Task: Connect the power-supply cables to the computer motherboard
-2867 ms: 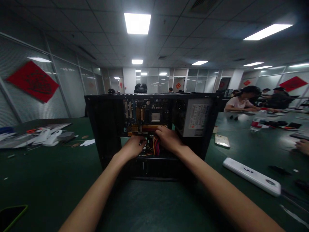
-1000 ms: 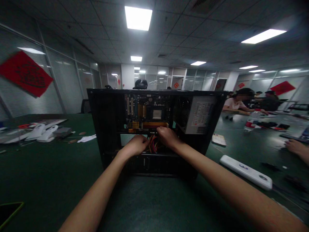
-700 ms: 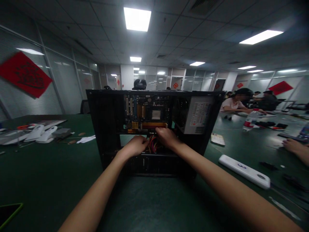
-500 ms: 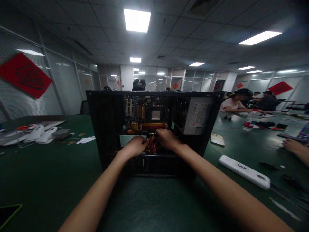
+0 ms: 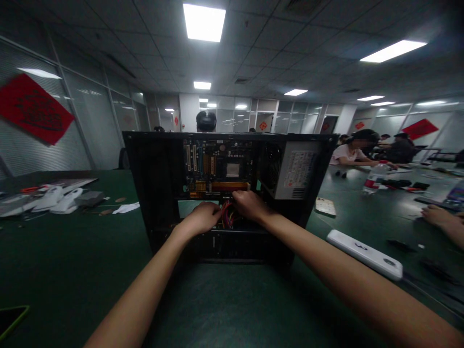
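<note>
An open black computer case stands in front of me on the green table. Inside it are a motherboard at the upper middle and a grey power supply at the upper right. A bundle of coloured cables hangs below the board. My left hand is closed at the left side of this bundle, fingertips on the cables. My right hand is curled just under the motherboard's lower edge, to the right of the bundle; its fingers are partly hidden, and what they grip cannot be made out.
To the right are a white power strip, a phone-like slab and a water bottle. Another person's hand rests at the right edge. Grey and white parts lie at left. A green-edged black object is near front left.
My view has shifted slightly, so the case and table sit a little differently in the picture. Both hands stay at the cables with almost the same hold.
</note>
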Demonstrator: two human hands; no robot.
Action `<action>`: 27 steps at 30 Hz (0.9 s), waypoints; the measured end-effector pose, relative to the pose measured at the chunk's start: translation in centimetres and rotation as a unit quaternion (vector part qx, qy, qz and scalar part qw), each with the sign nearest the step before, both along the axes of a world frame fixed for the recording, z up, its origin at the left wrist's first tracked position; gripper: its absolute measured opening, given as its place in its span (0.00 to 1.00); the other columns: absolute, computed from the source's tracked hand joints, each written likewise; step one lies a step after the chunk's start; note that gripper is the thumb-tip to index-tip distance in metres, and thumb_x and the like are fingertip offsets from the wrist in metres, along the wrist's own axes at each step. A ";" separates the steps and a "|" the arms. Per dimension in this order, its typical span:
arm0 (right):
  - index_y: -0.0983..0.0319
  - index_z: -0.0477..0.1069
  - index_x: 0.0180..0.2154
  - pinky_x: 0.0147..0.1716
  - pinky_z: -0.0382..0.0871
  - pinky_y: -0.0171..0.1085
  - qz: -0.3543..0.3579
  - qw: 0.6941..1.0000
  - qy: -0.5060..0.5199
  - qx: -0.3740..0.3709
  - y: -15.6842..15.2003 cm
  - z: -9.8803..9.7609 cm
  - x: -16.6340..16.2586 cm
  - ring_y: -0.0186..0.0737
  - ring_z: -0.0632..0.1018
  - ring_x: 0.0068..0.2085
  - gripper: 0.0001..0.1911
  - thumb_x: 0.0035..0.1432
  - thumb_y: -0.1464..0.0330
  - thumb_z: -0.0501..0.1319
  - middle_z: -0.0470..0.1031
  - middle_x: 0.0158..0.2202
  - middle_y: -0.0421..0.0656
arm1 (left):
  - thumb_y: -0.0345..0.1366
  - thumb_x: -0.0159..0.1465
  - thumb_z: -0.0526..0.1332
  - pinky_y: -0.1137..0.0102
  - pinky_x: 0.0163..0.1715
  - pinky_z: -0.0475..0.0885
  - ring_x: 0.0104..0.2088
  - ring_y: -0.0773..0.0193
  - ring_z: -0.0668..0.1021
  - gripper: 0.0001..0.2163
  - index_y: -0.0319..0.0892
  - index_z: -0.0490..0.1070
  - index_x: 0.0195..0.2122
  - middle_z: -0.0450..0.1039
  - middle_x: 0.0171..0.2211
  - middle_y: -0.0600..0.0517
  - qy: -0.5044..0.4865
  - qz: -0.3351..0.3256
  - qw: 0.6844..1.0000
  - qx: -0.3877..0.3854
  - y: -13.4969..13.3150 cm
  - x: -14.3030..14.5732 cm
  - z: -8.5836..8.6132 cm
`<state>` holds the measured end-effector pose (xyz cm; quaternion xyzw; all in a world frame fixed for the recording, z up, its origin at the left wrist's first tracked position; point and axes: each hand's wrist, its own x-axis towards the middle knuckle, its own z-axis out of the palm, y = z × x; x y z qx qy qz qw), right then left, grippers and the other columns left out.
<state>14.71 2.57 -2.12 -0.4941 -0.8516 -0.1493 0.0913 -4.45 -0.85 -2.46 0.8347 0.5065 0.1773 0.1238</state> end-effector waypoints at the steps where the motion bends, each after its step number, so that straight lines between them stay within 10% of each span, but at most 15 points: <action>1: 0.66 0.70 0.44 0.39 0.68 0.39 -0.003 1.000 0.001 0.001 -0.1 0.0 0.0 0.50 0.80 0.46 0.10 0.66 0.73 0.51 0.78 0.45 0.54 | 0.43 0.69 0.50 0.69 0.33 0.65 0.34 0.57 0.78 0.18 0.40 0.76 0.32 0.80 0.34 0.45 -0.001 0.001 1.000 -0.001 -0.1 0.0 0.0; 27: 0.65 0.77 0.39 0.41 0.66 0.35 0.021 0.997 0.061 0.044 0.1 0.5 0.1 0.43 0.79 0.45 0.14 0.68 0.65 0.56 0.79 0.42 0.50 | 0.41 0.68 0.50 0.69 0.34 0.67 0.35 0.56 0.79 0.18 0.41 0.78 0.34 0.81 0.35 0.45 0.004 -0.003 1.000 0.004 -0.5 0.0 0.4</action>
